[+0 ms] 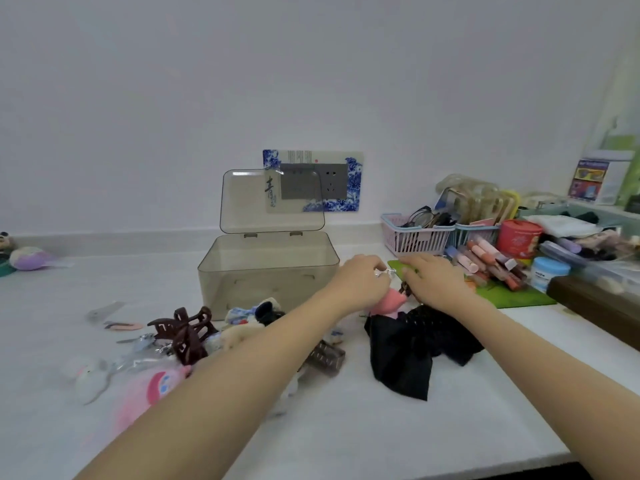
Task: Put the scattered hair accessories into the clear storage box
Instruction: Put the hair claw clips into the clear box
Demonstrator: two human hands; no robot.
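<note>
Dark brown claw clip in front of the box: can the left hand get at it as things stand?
Probably yes. The dark brown claw clip sits on top of the pile with nothing over it, to the left of the left forearm. But the left hand is busy at a small shiny piece, so it would have to let go and draw back.

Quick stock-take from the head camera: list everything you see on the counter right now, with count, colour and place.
clear storage box: one, smoky clear, lid up, centre back; looks empty
claw clip: one, dark brown, in front of the box, left
black bow: one, black fabric, right of centre
pink soft piece: one, under the hands
pink plush accessory: one, front left
small clips: a few, pale, far left of the pile
baskets: two, pink and blue, back right
green mat: one, right, under cosmetic tubes
red tub: one, back right
white jar: one, blue lid, right
left hand: holding something small and silvery
right hand: beside it, fingers down
</note>
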